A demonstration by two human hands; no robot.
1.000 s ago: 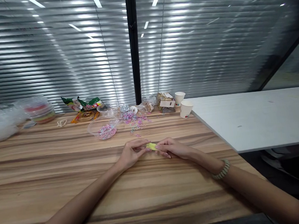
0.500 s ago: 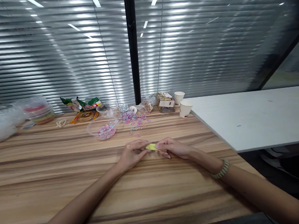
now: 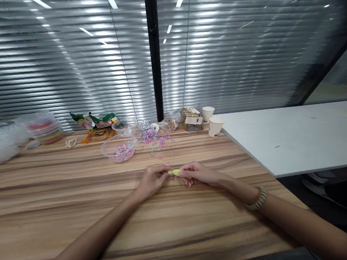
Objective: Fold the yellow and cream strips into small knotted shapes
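Note:
A small, soft-looking yellow piece (image 3: 175, 172) is held just above the wooden table, narrower at its left end; its kind I cannot make out. My left hand (image 3: 151, 182) pinches that narrow end between thumb and fingertips. On the other side, my right hand (image 3: 199, 173) grips the thicker end, thumb on top and the other fingers curled below. Beyond the hands, tiny pink, purple and blue loops (image 3: 159, 143) lie scattered on the table. More of them fill the bottom of a clear plastic bowl (image 3: 106, 149).
Along the back of the wooden table (image 3: 156, 230) stand stacked clear tubs (image 3: 44, 129), snack packets (image 3: 101, 121), a small box (image 3: 193, 120) and two paper cups (image 3: 215, 126). A plastic bag (image 3: 0, 146) lies far left. A white table (image 3: 251, 140) adjoins on the right.
My left fingertips have closed onto the left end of the yellow piece, which now looks narrowed there. My right fingers have shifted slightly along it. Both arms stay nearly in place.

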